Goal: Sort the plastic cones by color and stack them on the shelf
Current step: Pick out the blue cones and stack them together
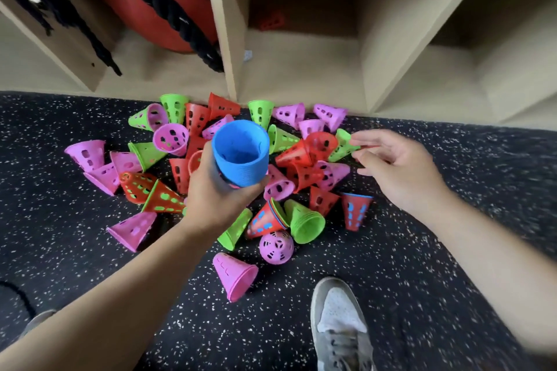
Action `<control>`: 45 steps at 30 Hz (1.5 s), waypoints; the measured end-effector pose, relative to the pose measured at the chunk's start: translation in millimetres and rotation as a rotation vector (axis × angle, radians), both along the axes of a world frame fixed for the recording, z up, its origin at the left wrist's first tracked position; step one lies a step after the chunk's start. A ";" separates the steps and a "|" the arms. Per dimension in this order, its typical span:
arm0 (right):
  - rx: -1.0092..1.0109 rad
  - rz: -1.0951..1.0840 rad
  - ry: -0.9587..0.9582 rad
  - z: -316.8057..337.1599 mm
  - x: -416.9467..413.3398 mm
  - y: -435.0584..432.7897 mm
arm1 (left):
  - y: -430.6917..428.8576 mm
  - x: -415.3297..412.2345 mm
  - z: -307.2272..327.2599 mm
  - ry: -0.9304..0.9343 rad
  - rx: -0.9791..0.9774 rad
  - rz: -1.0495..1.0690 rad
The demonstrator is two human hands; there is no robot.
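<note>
Left hand (217,193) gripped one blue cone stack (240,153), fingers curled round it. Right hand (394,166) held nothing, fingers loosely spread over mixed cone pile (297,156). One red cone (272,21) lay inside shelf (224,39)

Your view is bright and even, with shadow deep in the shelf (223,24) bays. Your right hand (398,169) is motion-blurred, and straight edges bow near the corners.

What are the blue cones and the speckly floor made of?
The blue cones look like thin plastic. They are smooth and evenly bright, with fine ridges where many of them nest together. The floor is probably rubber matting, because it is dull black with pale flecks all through it.
</note>
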State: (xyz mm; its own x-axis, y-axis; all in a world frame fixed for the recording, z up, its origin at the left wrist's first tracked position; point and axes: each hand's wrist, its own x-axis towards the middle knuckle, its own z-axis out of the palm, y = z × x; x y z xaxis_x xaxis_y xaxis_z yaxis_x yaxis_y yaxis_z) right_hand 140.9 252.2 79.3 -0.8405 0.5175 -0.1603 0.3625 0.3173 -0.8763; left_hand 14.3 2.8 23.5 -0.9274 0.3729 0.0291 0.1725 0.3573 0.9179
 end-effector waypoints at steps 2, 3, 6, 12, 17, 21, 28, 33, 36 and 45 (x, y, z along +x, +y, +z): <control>0.037 -0.052 -0.027 -2.4 14.2 6.7 | 9.2 7.0 -1.0 -0.005 0.015 -0.025; 0.065 -0.067 -0.048 -4.4 20.8 10.0 | 13.6 10.8 -1.9 -0.007 0.025 -0.037; 0.149 -0.066 -0.142 -10.1 37.2 18.6 | 23.8 20.4 -5.1 -0.027 0.038 -0.081; 0.326 0.075 -0.346 -26.0 46.3 26.0 | 29.6 33.0 -7.8 -0.039 -0.019 -0.121; 0.334 0.134 -0.418 -38.7 48.5 29.3 | 25.1 39.5 -7.9 -0.022 -0.007 -0.093; 0.395 0.182 -0.489 -61.8 42.0 29.7 | 19.7 37.8 -6.1 -0.004 -0.022 -0.064; 0.489 0.221 -0.556 -94.9 39.1 29.1 | 4.2 39.9 -5.8 -0.019 -0.044 -0.045; 0.420 0.091 -0.430 -86.4 37.4 21.1 | -2.4 41.3 -17.4 -0.031 -0.090 -0.020; 0.376 0.005 -0.385 -77.9 34.6 14.6 | -5.6 41.7 -22.4 -0.040 -0.119 -0.037; 0.367 -0.126 0.384 18.4 17.6 -33.0 | -2.4 41.6 -21.9 0.004 -0.152 -0.080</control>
State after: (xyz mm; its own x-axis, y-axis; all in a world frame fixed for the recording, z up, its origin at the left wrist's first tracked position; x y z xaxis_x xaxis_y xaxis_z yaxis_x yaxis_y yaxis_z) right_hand 158.5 219.1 97.7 -0.7309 0.5822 0.3560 0.0929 0.6017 -0.7933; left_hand 55.9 0.3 1.6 -0.8946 0.4458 -0.0297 0.2093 0.4769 0.8537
